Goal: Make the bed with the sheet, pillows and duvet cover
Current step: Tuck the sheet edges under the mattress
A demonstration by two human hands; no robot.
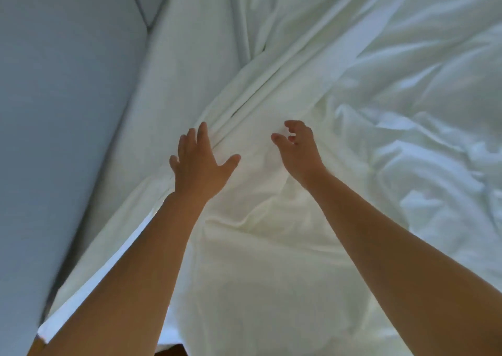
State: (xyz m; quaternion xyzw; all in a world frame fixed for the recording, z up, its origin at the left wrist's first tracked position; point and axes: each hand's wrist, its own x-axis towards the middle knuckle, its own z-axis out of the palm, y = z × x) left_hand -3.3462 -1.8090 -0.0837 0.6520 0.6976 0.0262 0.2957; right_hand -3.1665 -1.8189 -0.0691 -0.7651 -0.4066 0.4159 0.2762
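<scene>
1. Both bare arms are stretched out ahead, the left forearm (141,260) and the right forearm (394,233) running close together.
2. The left hand (199,162) is palm down, fingers straight and fanned, thumb flung wide.
3. The right hand (297,149) is loose, fingers half-curled, thumb apart from them.

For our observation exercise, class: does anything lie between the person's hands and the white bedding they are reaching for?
Nothing visible does. The left hand rests, fingers spread, directly on bunched folds of the white bedding; the right hand, fingers half curled, is right at the same fabric.
</scene>
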